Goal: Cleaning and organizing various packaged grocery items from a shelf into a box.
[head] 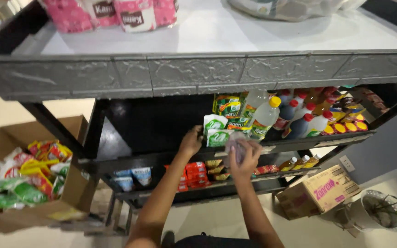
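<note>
Head view looks down on a dark metal shelving rack [129,158] being stocked. Both hands reach to the middle shelf [327,140]. The left hand [191,140] rests with fingers curled on the shelf's front lip, just beside a white-and-green soft pouch [215,123] that stands at the front of a short row of similar pouches; whether it grips the pouch or only the edge I cannot tell. The right hand [245,158] is closed around a small, pale, translucent packet [235,144], blurred, held just in front of the shelf edge and below the pouches, not yet set down.

As for progress, the right half of the middle shelf looks filled: clear plastic bottles with yellow and red caps [272,115] stand packed together, with small yellow-lidded jars [345,127] beyond them. The left half of that shelf is dark and bare, so much space appears left to fill. On the lower shelf sit red flat packets [195,173], small blue-and-white packs [134,177] and a few little amber bottles [299,162], with gaps between groups.

An open cardboard box full of colourful snack bags [24,177] stands at the left, apparently unemptied, and a closed printed carton [320,190] lies on the floor at the right. My judgement: stocking is partway, well short of finished.
</note>
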